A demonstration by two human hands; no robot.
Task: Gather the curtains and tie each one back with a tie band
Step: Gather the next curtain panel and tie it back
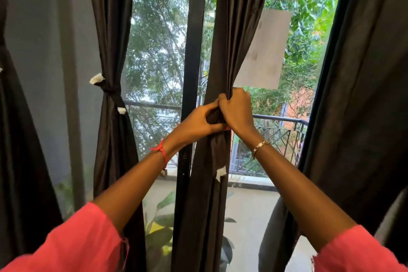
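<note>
Four dark brown fabric curtains (225, 28); two bare hands (199, 122); one tied dark tie band with white tips (109, 90).

You find no readable text, label, brand, number or sign here, neither on the curtain under your fingers nor on anything around them.

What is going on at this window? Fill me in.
A person in pink sleeves is gathering the middle dark brown fabric curtain, both hands clenched around it: the left hand below, the right hand above. A dark tie band with a white tip hangs just under the hands, not yet knotted. The left dark curtain is already tied back; the right dark curtain hangs loose.
</note>
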